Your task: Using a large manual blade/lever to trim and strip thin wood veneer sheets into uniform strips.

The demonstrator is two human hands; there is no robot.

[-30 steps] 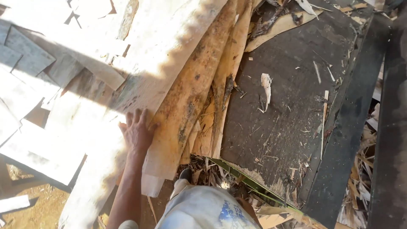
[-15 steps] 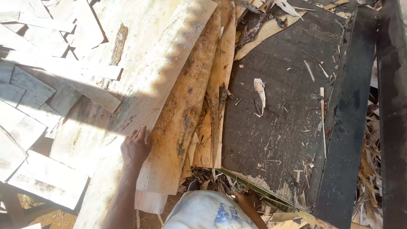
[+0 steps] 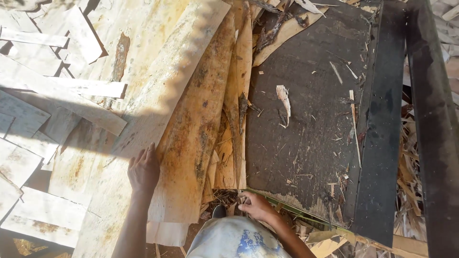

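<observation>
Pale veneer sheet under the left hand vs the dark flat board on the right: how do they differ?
The pale wood veneer sheet is light, sunlit and rust-stained; the dark flat board is near black.
The veneer sheet overlaps other thin sheets in a slanting stack; the board lies alone, strewn with splinters.
The left hand rests flat on the veneer sheet; the right hand sits at the board's near edge.
Both lie flat and look rough.

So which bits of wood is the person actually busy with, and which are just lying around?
In hand:
- left hand flat on the long pale veneer sheet
- right hand at the near end of the narrow bark-stained strips

Lying about:
- small pale boards
- dark platform
- splinter scraps
</observation>
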